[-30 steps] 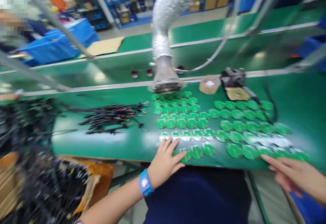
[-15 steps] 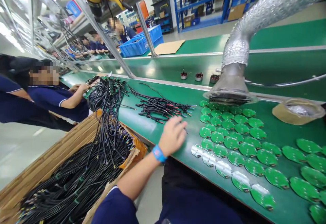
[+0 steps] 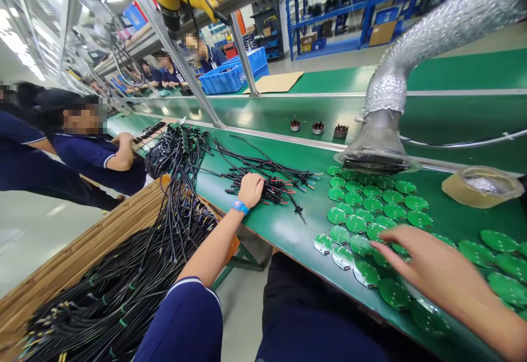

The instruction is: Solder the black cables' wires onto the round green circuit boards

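At the lower left, a wooden crate sits below the near edge of the bench and holds a dense mass of black cables, cut off by the frame bottom; individual ends cannot be followed. Beyond it, a co-worker in a dark polo shirt leans at the far-left end of the bench. A tangled wire bundle rises from the crate over the bench edge onto the smooth green surface. Further right lies a looser group of wire harnesses with red-tipped leads. The left hand, wearing a blue wristband, rests palm down on these leads, fingers curled and partly hiding them; whether it grips them cannot be told. Right of it, round green circuit boards lie in rows, those nearest the front edge showing silvery patches; any printing is too small to read. The right hand is spread wide over the boards, covering several, with its fingers extended; contact cannot be confirmed. Above the boards hangs a foil-wrapped flexible duct ending in a clear funnel nozzle. A tape roll lies at the far bench edge, cut off by nothing.
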A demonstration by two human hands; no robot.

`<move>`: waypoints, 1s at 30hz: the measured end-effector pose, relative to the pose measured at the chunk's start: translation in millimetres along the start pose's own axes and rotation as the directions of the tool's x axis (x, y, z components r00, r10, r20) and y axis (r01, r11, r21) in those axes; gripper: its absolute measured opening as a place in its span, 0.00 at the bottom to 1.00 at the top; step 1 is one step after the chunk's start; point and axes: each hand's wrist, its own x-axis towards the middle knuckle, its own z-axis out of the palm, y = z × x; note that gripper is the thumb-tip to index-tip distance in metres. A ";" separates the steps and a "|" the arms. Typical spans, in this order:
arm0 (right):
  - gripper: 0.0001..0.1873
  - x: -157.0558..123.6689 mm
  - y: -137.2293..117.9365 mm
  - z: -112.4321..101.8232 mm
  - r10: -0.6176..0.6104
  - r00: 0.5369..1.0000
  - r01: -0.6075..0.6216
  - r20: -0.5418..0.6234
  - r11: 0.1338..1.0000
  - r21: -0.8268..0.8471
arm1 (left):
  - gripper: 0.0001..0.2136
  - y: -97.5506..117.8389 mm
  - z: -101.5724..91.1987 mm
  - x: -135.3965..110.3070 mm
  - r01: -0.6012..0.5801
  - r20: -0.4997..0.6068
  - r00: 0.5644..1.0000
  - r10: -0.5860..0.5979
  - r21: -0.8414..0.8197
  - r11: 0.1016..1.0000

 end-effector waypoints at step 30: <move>0.30 202.0 -113.2 89.3 0.002 0.980 -0.069 0.200 0.942 0.329 | 0.14 -51.5 -0.5 76.8 0.272 0.175 0.936 -0.306 0.191 0.943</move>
